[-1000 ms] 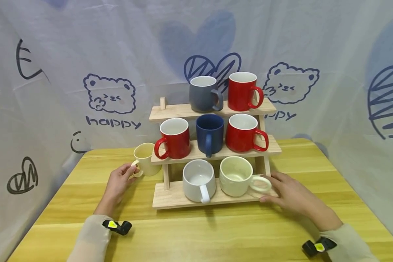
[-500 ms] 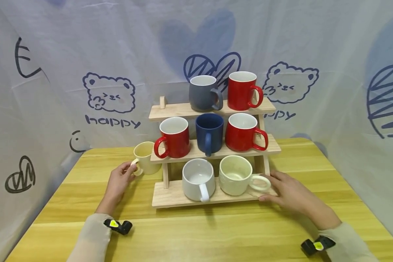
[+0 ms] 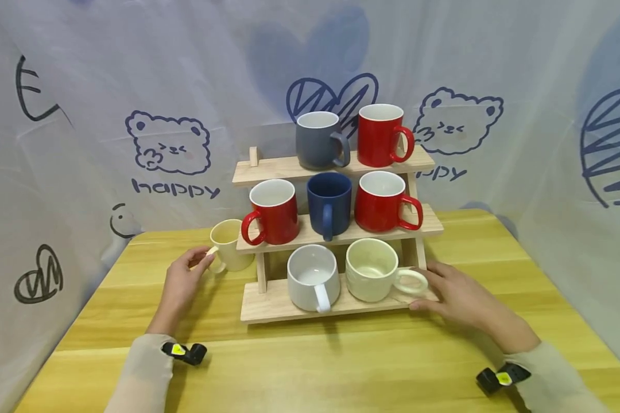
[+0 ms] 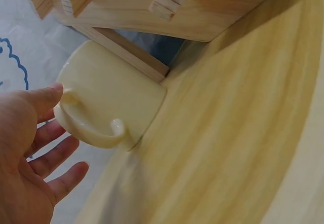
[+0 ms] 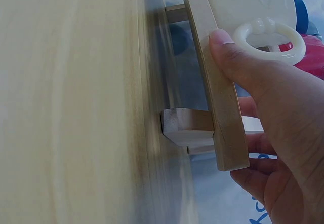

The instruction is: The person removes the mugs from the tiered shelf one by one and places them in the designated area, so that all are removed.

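A pale yellow mug (image 3: 232, 252) stands on the table at the left end of a three-tier wooden display stand (image 3: 268, 304). My left hand (image 3: 183, 281) is at its handle (image 4: 93, 133): the thumb lies at the handle's upper edge, the index finger goes behind it, and the other fingers spread loosely. At the stand's lower right corner, my right hand (image 3: 460, 298) grips the bottom shelf (image 5: 223, 107), thumb on top and fingers around the end and underneath. Beside that thumb is the handle of a cream mug (image 3: 372, 272) on the same shelf.
A white mug (image 3: 312, 281) shares the bottom shelf. On the middle shelf stand a red mug (image 3: 276, 215), a navy mug (image 3: 329, 203) and another red mug (image 3: 377, 206). A grey mug (image 3: 317, 143) and a tall red mug (image 3: 379, 137) occupy the top shelf, before a patterned cloth (image 3: 170, 57).
My left hand has shifted slightly left at the yellow mug's handle, its fingers a little looser. The right hand keeps its grip on the shelf. The head view has tilted slightly.
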### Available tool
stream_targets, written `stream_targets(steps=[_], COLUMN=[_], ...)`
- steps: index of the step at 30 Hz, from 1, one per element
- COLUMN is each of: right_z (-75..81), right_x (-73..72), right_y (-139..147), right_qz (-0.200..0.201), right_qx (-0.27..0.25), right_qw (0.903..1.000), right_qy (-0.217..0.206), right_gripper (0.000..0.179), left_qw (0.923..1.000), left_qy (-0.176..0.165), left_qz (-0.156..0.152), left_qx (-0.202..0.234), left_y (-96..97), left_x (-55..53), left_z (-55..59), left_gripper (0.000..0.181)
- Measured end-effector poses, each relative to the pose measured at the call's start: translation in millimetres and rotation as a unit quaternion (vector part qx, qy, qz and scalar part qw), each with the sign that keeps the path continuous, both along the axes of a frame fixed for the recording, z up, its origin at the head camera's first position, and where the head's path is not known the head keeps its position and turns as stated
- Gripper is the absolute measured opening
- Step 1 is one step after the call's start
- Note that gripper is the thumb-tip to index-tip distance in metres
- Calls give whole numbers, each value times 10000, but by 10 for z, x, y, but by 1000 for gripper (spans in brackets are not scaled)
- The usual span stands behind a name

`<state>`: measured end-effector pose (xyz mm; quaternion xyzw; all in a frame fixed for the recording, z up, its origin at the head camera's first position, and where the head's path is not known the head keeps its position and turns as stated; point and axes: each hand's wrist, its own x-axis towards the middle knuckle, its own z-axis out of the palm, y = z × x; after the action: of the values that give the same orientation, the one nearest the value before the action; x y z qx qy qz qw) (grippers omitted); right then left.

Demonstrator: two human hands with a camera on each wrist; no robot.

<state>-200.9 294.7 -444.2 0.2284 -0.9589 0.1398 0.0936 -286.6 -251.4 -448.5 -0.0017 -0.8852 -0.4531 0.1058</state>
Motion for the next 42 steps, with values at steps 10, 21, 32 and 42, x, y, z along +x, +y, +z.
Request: stream_targets(steps=[10,21,32,42], right_z=[70,22,70,105], right_x=[-41,1,6,14], right_y=[30,-5,-16,-31], right_qz=[16,121,319,375], right_qx=[111,110,178,276], right_qw=[9999,9998,9989,9977], right_qy=[-31,-107,291,496], right_gripper=[78,79,74,69], left_qw=[9960,9868,9696,9597], left_qy=[810,677,846,1234], left_qz=[-116,-363,-787,-1132], left_qx=[-353,-1425,-2155,-2255], left_y=[64,86,287,573], left_x=[6,159,186,152], left_z=[239,591,1168,1557], left_gripper=[48,61,65,61])
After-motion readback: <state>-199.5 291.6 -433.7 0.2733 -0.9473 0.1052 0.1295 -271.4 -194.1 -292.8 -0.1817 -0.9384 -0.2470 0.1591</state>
